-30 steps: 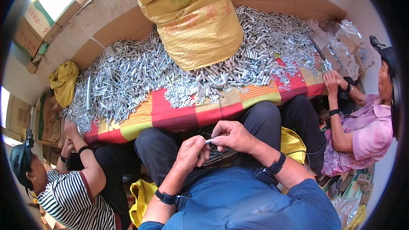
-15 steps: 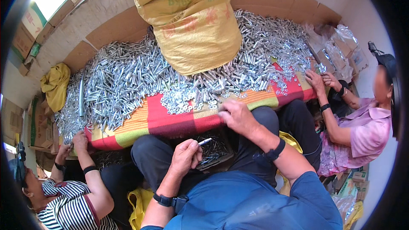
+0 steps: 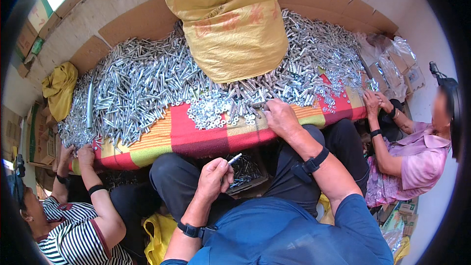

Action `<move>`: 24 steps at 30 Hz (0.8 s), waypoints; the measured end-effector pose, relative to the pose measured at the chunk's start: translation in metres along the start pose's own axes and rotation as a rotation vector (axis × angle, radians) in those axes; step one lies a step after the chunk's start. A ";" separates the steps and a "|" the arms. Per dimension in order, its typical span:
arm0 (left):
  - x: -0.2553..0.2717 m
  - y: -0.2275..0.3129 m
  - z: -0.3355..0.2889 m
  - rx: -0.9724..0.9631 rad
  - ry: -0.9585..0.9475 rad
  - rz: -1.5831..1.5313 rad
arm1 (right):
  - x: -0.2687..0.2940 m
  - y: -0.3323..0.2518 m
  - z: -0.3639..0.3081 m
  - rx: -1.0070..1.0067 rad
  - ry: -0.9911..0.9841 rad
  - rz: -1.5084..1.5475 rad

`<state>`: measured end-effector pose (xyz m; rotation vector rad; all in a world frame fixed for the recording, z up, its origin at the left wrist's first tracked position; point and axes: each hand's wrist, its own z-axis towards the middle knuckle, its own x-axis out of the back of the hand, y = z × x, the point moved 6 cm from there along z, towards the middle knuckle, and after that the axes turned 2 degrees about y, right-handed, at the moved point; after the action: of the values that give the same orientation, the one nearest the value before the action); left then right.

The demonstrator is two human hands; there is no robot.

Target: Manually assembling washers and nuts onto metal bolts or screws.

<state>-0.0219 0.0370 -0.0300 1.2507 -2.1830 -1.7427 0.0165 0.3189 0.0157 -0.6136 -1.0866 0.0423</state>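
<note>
While your left hand (image 3: 212, 179) pinches the bolt (image 3: 236, 158), likely light, rigid and slippery, grip its shaft; your right hand's (image 3: 283, 119) hold is unclear.

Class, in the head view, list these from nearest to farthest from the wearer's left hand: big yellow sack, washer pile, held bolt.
1. Bolt: in the left hand, within its grip.
2. Washer pile: ahead, on the blanket.
3. Yellow sack: ahead, beyond the washers.

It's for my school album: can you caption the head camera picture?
Left hand gripping a slim silvery metal rod, right hand beside a heap of small silvery metal parts.
</note>
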 end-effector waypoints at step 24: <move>-0.002 -0.002 0.002 0.004 -0.001 0.014 | -0.010 -0.034 -0.009 0.163 -0.081 0.172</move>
<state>-0.0205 0.0399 -0.0317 1.2325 -2.1920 -1.7347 0.0107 0.2832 0.0214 -0.5600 -1.0940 0.3044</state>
